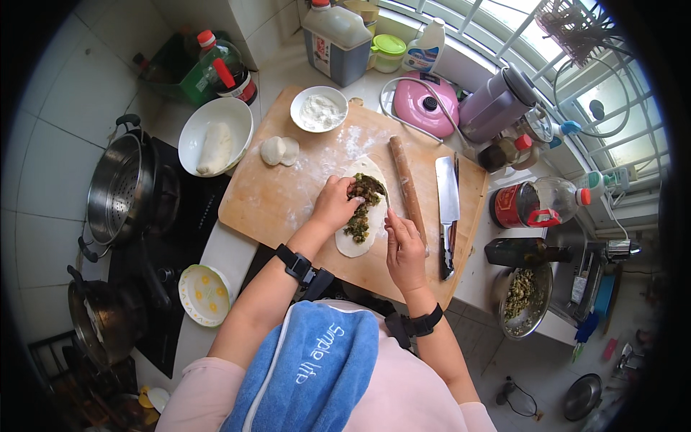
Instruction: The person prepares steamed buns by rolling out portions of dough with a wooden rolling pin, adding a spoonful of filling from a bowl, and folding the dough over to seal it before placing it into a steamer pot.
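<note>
An oval sheet of rolled dough [350,247] lies on a floured wooden board [280,216], with chopped green and brown filling [358,224] along its middle. My left hand [339,202] has its fingertips at the filling's upper left side. In my right hand [402,243] is the handle end of a thin metal utensil [386,198], whose far end reaches the filling; its tip is hard to make out. Right of the dough rest a wooden rolling pin [406,183] and a cleaver [447,189]. Two small dough pieces [273,150] overlap at the board's upper left.
A bowl of flour [319,109] stands on the board's far edge. Left are a bowl with a dough roll [215,148], a steamer pot [120,189] and a black cooktop [189,216]. A metal bowl of filling [519,297] and bottles stand right; a pink lidded appliance [424,105] is behind.
</note>
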Demonstrator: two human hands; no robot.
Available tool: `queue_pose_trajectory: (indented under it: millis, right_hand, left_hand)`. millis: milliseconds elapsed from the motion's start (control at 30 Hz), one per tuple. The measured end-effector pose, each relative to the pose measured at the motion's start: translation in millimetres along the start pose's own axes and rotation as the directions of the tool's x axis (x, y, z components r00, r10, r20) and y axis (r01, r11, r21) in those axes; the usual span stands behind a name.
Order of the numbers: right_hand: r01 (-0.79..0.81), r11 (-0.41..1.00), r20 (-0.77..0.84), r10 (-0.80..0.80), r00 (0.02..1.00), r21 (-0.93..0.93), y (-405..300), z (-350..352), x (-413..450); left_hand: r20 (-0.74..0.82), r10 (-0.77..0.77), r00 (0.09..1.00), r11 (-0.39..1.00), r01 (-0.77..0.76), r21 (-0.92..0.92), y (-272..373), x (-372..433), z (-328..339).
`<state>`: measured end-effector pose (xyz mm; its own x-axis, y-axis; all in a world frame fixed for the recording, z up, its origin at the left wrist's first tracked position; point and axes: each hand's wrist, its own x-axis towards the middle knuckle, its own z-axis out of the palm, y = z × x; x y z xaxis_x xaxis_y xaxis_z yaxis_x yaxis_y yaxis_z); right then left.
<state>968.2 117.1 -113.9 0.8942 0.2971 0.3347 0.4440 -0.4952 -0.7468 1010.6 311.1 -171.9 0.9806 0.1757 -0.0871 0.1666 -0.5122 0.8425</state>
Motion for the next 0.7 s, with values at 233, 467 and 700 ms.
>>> queue_pose_trajectory:
  millis: [233, 467, 700]
  right_hand:
    - [0.023, 0.999, 0.100, -0.018, 0.995, -0.049, -8.5, -12.2, -3.6]
    - [-0.067, 0.993, 0.017, 0.066, 0.998, 0.095, -1.4, 2.2, 14.6]
    - [-0.113, 0.992, -0.021, 0.115, 0.993, 0.054, 8.5, 6.9, 24.8]
  left_hand:
    - [0.027, 0.009, 1.000, 0.999, -0.010, 0.039, -0.8, -2.3, -2.2]
    - [-0.006, 0.052, 0.999, 0.995, -0.051, 0.080, -5.0, -0.7, -1.1]
    - [-0.043, 0.103, 0.994, 0.986, -0.097, 0.133, 6.8, 0.1, -3.5]
